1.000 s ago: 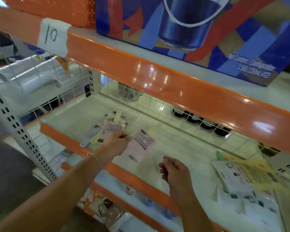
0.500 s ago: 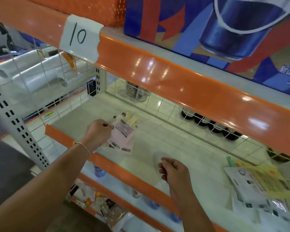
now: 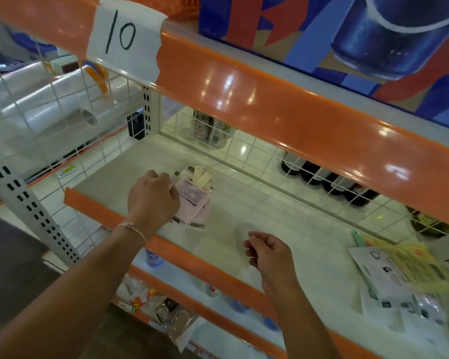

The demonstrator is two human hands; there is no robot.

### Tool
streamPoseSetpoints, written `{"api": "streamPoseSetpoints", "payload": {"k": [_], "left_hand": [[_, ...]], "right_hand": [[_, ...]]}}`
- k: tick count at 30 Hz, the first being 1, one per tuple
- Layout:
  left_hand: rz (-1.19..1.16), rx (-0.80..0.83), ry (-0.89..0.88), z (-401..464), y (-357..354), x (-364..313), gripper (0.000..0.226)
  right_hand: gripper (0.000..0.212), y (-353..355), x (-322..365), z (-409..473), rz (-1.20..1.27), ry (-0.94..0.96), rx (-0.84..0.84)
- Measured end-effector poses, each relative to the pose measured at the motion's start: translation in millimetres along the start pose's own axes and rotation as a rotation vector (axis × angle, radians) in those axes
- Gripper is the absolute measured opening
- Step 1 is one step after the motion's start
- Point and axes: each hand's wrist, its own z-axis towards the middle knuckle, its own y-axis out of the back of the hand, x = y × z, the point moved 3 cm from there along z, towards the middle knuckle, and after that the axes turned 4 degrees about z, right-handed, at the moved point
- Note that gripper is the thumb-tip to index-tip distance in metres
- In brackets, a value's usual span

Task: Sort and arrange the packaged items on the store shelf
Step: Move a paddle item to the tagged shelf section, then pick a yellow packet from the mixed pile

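On the left part of the white shelf [image 3: 270, 218] lies a small stack of flat pink packets [image 3: 193, 202] with cream handles sticking out at the back. My left hand [image 3: 152, 196] rests on the stack's left side, fingers closed on the top pink packet. My right hand [image 3: 268, 251] hovers over the shelf's front edge, fingers loosely curled, holding nothing. At the far right of the shelf lies a pile of white and yellow packaged items [image 3: 402, 278].
An orange shelf lip [image 3: 283, 104] with a paper label "10" [image 3: 125, 37] hangs overhead. A wire grid backs the shelf, with cans [image 3: 210, 129] and dark bottles [image 3: 329, 177] behind it. White rolls [image 3: 49, 99] sit at left. Lower shelves hold small goods.
My left hand carried the pink packet left and back onto the stack with cream handles. My right hand stayed near the shelf's front edge. The view shifted left.
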Motion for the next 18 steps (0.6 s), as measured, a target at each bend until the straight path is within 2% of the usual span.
{"api": "streamPoseSetpoints", "payload": {"k": [5,12,18], "left_hand": [[-0.154,-0.186,-0.337,-22,-8,-47,0.026],[-0.392,-0.087,-0.627,-75,-51,-126,0.026],[-0.403,0.034,-0.734,-128,-87,-189,0.026]], "right_hand": [[0.013,26,0,0,0.002,-0.006,-0.075],[0.014,108,-5,-7,0.102,-0.019,-0.294],[0.009,181,-10,-15,0.229,-0.060,-0.474]]}}
